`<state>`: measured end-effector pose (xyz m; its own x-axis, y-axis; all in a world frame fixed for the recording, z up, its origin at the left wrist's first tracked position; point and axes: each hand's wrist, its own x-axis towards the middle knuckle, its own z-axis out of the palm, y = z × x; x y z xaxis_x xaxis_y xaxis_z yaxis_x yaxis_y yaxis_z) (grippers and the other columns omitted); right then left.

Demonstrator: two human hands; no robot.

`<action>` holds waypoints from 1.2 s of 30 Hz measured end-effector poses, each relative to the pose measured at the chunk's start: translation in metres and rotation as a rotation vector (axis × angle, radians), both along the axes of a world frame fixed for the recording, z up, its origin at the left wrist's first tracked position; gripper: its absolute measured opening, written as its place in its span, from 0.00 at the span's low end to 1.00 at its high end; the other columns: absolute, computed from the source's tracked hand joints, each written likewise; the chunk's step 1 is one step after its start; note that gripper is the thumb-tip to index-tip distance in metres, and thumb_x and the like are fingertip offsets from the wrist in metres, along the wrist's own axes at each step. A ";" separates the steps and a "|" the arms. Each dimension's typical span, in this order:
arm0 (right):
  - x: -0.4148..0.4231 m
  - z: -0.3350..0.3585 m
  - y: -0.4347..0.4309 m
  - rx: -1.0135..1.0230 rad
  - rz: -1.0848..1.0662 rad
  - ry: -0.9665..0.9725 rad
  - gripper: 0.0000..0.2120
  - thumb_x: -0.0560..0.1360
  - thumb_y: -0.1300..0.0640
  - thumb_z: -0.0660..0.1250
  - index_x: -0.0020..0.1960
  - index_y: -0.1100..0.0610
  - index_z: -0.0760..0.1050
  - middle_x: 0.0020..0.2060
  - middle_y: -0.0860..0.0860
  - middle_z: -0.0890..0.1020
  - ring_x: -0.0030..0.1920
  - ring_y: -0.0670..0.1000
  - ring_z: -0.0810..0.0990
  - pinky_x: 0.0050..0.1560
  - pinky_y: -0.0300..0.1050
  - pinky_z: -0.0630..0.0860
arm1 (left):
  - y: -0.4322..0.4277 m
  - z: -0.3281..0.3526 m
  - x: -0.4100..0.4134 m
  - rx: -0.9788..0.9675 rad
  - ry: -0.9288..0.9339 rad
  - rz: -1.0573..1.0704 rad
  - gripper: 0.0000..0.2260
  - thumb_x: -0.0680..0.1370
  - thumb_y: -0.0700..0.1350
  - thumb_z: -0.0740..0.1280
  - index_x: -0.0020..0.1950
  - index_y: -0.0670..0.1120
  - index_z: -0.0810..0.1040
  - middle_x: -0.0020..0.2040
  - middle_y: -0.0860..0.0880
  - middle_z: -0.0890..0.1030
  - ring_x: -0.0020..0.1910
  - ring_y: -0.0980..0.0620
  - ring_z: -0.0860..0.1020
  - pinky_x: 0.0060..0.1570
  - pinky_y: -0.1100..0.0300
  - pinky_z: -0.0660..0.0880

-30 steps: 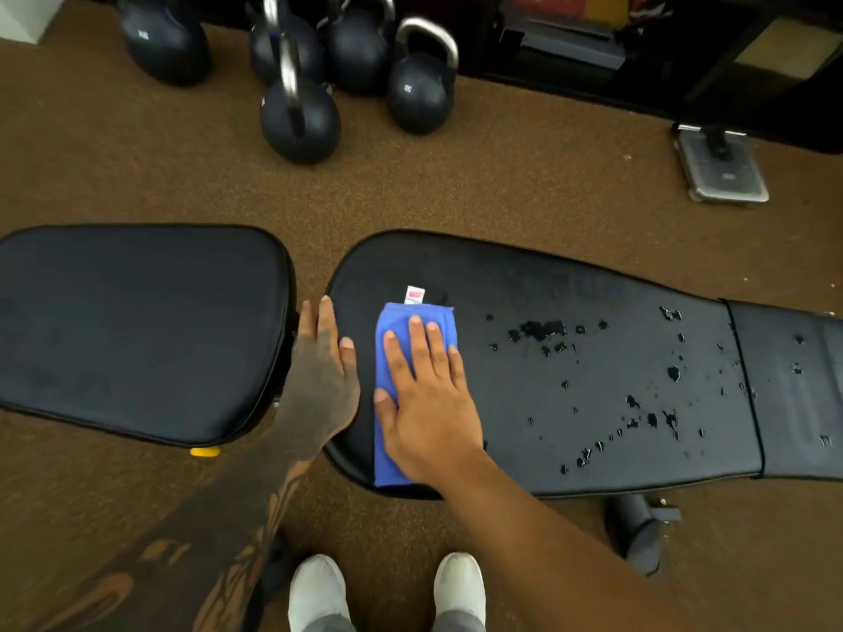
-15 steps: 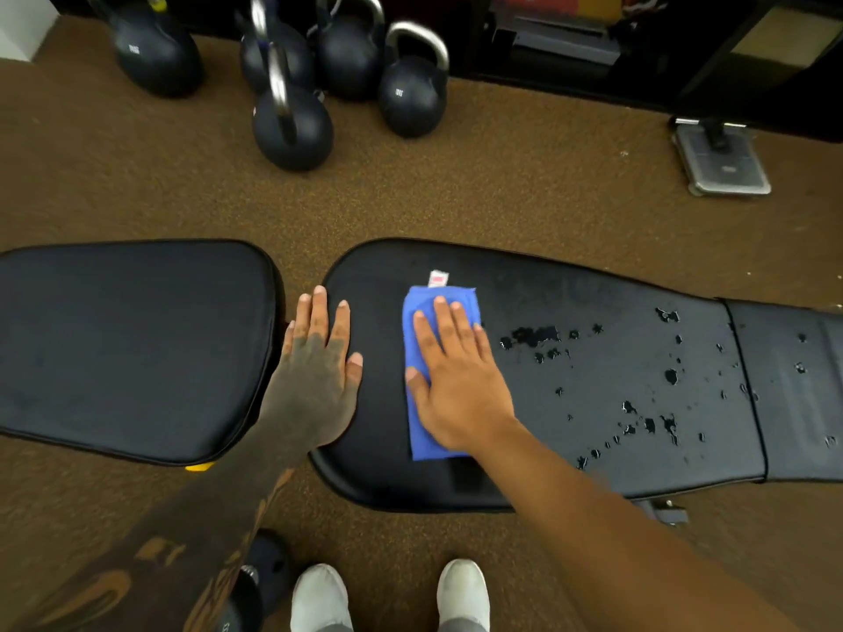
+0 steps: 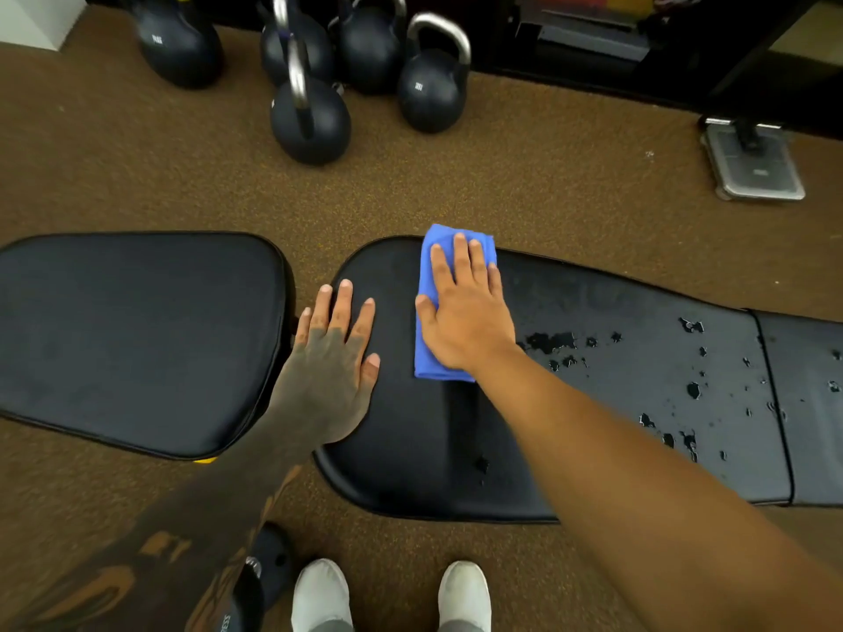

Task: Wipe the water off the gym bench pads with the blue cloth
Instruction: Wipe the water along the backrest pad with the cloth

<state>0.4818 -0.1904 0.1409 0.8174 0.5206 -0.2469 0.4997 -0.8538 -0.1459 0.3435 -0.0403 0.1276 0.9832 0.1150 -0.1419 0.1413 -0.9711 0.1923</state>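
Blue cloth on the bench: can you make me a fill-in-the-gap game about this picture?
1. The blue cloth lies under the ____ hand.
2. The left hand rests flat on the long ____ pad with nothing under it.
3. Water drops remain on the pad to the ____ of the cloth.
4. Past the bench, ____ kettlebells stand on the floor.

Missing words: right; black; right; five

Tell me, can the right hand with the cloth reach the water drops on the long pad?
Probably yes: the right hand presses the blue cloth just beside the nearest water drops, with only bare pad between.
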 end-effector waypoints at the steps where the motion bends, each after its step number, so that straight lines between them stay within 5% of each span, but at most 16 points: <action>1: 0.003 -0.001 0.007 -0.012 -0.017 0.004 0.33 0.82 0.43 0.48 0.81 0.54 0.41 0.80 0.57 0.40 0.79 0.58 0.36 0.78 0.58 0.39 | 0.000 -0.001 0.000 -0.007 0.000 0.000 0.30 0.79 0.56 0.46 0.80 0.46 0.49 0.80 0.41 0.46 0.79 0.40 0.45 0.75 0.44 0.48; 8: -0.036 0.001 -0.013 0.051 0.232 0.002 0.33 0.81 0.43 0.51 0.81 0.53 0.46 0.81 0.54 0.44 0.79 0.56 0.39 0.78 0.59 0.43 | -0.001 0.003 0.000 -0.036 0.012 0.011 0.31 0.78 0.57 0.44 0.80 0.48 0.49 0.81 0.42 0.44 0.79 0.41 0.43 0.75 0.43 0.48; 15: -0.018 0.001 -0.022 -0.019 -0.146 0.010 0.32 0.82 0.44 0.47 0.81 0.54 0.40 0.80 0.58 0.39 0.79 0.59 0.36 0.77 0.59 0.38 | -0.008 0.005 -0.001 0.004 0.023 0.004 0.32 0.78 0.59 0.44 0.80 0.47 0.49 0.80 0.40 0.46 0.79 0.39 0.45 0.75 0.41 0.48; 21: -0.079 0.001 -0.034 0.061 0.074 0.015 0.32 0.82 0.44 0.48 0.81 0.53 0.41 0.80 0.55 0.40 0.79 0.57 0.35 0.77 0.57 0.38 | -0.017 0.005 0.000 0.034 0.018 0.031 0.32 0.78 0.60 0.44 0.80 0.47 0.50 0.80 0.38 0.49 0.79 0.38 0.47 0.75 0.40 0.48; 28: -0.066 -0.001 -0.049 -0.020 -0.176 0.016 0.32 0.82 0.44 0.47 0.81 0.54 0.39 0.79 0.57 0.38 0.79 0.59 0.35 0.77 0.59 0.39 | -0.027 0.005 -0.002 0.073 0.033 -0.016 0.32 0.78 0.60 0.44 0.80 0.48 0.50 0.80 0.39 0.48 0.79 0.39 0.46 0.75 0.39 0.48; 36: -0.138 -0.007 -0.075 0.079 0.051 -0.008 0.32 0.80 0.44 0.49 0.81 0.53 0.47 0.81 0.55 0.47 0.80 0.57 0.41 0.78 0.60 0.45 | -0.028 0.006 -0.002 0.033 0.014 -0.016 0.30 0.78 0.57 0.46 0.79 0.47 0.53 0.80 0.39 0.51 0.79 0.38 0.48 0.75 0.38 0.49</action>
